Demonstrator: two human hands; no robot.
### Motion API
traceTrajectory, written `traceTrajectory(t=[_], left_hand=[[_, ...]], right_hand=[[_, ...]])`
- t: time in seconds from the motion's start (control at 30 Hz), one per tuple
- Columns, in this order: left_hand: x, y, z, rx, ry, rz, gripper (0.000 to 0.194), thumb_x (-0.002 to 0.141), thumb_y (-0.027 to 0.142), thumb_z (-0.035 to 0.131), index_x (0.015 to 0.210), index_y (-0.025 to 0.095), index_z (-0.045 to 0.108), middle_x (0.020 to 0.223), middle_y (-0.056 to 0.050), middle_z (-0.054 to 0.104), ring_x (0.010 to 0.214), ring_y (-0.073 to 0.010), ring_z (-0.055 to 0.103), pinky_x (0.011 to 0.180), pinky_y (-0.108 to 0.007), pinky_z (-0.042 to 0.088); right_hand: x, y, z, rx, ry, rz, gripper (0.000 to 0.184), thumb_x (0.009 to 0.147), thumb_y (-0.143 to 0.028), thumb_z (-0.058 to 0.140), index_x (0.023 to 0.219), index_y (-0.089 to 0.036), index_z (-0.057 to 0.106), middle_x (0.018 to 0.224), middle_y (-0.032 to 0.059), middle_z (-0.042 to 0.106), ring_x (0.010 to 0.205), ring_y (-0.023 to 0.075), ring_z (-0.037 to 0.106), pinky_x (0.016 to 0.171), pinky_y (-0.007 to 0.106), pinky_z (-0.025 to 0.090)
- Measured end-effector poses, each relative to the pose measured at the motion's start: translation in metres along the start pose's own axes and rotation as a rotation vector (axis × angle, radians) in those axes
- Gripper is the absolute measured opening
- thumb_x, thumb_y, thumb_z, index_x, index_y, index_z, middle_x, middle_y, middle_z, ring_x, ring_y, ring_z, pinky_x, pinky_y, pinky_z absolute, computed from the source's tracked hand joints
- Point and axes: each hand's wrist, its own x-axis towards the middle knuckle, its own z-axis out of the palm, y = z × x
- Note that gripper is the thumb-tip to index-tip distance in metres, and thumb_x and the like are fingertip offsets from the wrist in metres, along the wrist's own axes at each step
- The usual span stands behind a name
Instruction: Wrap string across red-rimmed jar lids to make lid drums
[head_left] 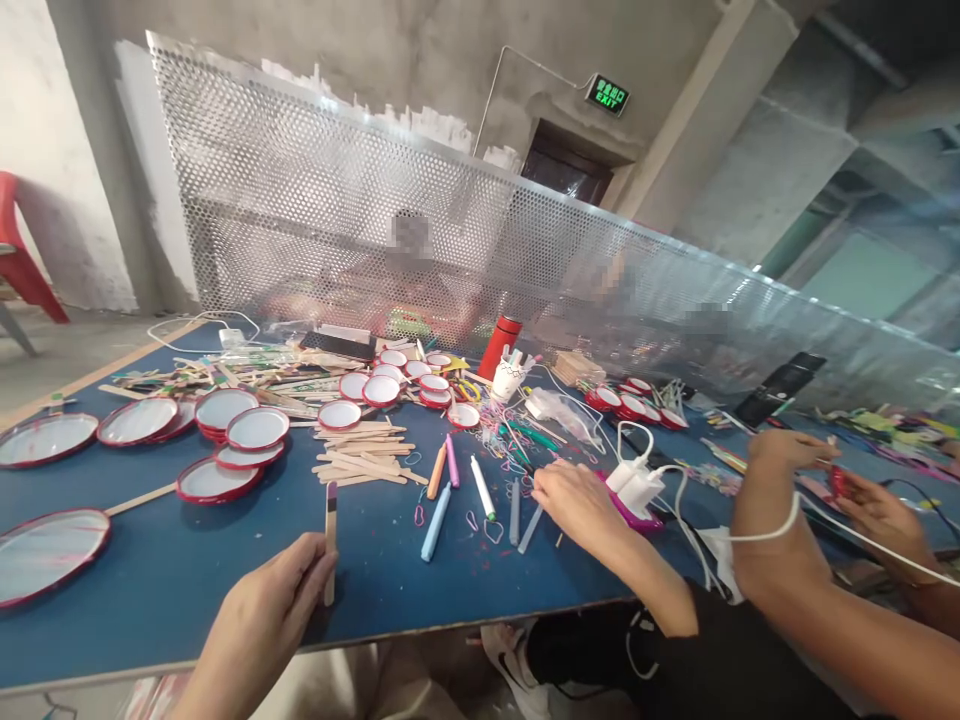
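wooden craft stick (330, 545) upright in left hand (274, 600) over blue table (165, 560)

Even, fairly bright indoor light fills the scene, leaving only soft shadows. Glare streaks the perforated metal screen (352, 200) and glossy red-rimmed discs (257, 428), the wide-angle view bends the edges, and patches behind the screen are blurred.

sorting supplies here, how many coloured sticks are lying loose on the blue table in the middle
6: an orange stick beside a pink stick, a white stick, a blue stick nearest the front, and a grey stick and pale blue stick by the hand. The elastic bands may hide more.
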Motion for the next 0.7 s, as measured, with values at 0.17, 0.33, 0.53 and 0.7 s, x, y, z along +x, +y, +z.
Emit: traceTrajectory(t=[0.17, 0.33, 0.53, 0.7], left_hand=[[0.0, 0.005, -0.001, 0.035, 0.029, 0.019, 0.029, 0.09, 0.039, 0.043, 0.065, 0.026, 0.048, 0.049, 0.008, 0.055, 0.041, -0.0124, 0.054, 0.046, -0.02, 0.04], [-0.001, 0.006, -0.001, 0.032, 0.037, 0.031, 0.03, 0.091, 0.038, 0.043, 0.064, 0.025, 0.045, 0.05, 0.008, 0.053, 0.041, -0.0121, 0.052, 0.045, -0.019, 0.039], [-0.003, 0.005, 0.0, 0.025, 0.017, 0.018, 0.03, 0.092, 0.037, 0.042, 0.065, 0.025, 0.046, 0.052, 0.007, 0.056, 0.044, -0.0122, 0.054, 0.048, -0.02, 0.04], [-0.002, 0.004, 0.001, 0.02, 0.013, 0.011, 0.029, 0.092, 0.037, 0.041, 0.065, 0.025, 0.044, 0.052, 0.007, 0.055, 0.044, -0.0133, 0.054, 0.049, -0.022, 0.039]], right_hand=[[0.007, -0.017, 0.011, 0.063, -0.026, -0.053, 0.028, 0.087, -0.012, 0.054, 0.063, -0.022, 0.065, 0.07, -0.0006, 0.072, 0.071, 0.0162, 0.067, 0.07, 0.026, 0.038], [0.015, -0.021, 0.007, 0.096, 0.08, -0.025, 0.028, 0.093, -0.014, 0.049, 0.074, -0.022, 0.068, 0.078, 0.0011, 0.073, 0.077, 0.018, 0.067, 0.069, 0.028, 0.037], [0.017, -0.037, 0.004, 0.13, 0.173, -0.091, 0.025, 0.097, -0.017, 0.048, 0.082, -0.022, 0.068, 0.084, 0.0018, 0.073, 0.083, 0.0179, 0.066, 0.072, 0.028, 0.037], [0.035, -0.054, 0.005, 0.125, 0.175, -0.222, 0.017, 0.095, -0.013, 0.054, 0.088, -0.021, 0.067, 0.087, 0.0017, 0.072, 0.086, 0.0175, 0.065, 0.076, 0.028, 0.038]])
